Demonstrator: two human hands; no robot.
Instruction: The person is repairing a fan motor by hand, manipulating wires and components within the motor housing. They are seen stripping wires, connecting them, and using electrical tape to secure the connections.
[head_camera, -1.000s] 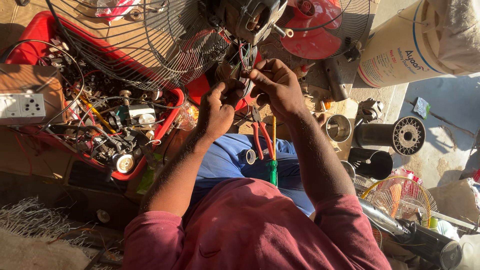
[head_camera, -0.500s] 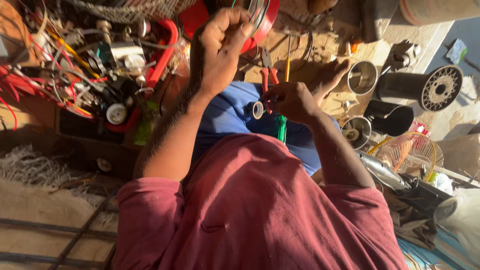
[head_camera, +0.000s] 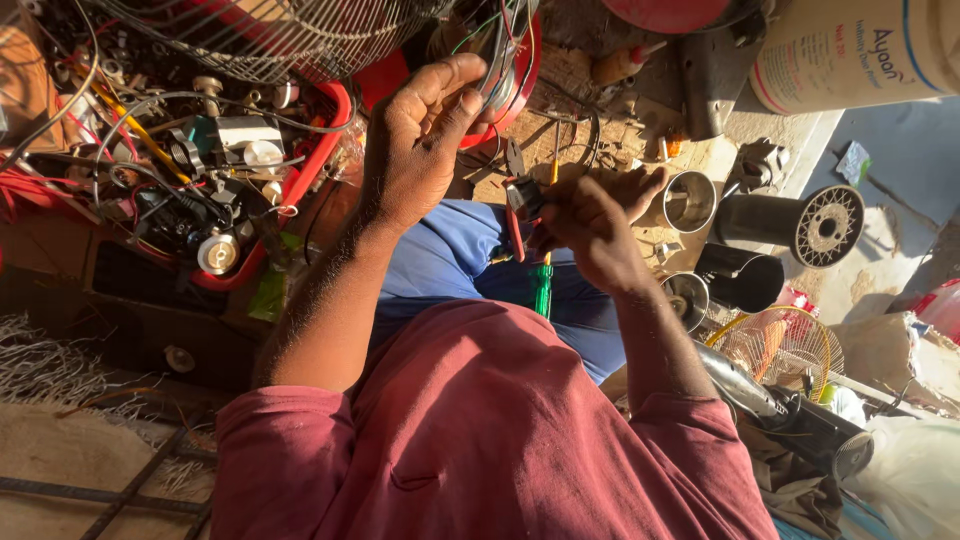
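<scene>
Head view: left hand (head_camera: 415, 140) clasps the red fan motor housing (head_camera: 505, 70) by its wires, above the lap. Right hand (head_camera: 590, 225) is closed on red-handled pliers (head_camera: 518, 205) just beside it. Judged step: wire work; next calls for a steady housing.

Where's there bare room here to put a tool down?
Bare floor right of the black spool, below the white sack. A small wood patch above the right hand. The red tray beside the left hand is crammed with wires and parts.
</scene>
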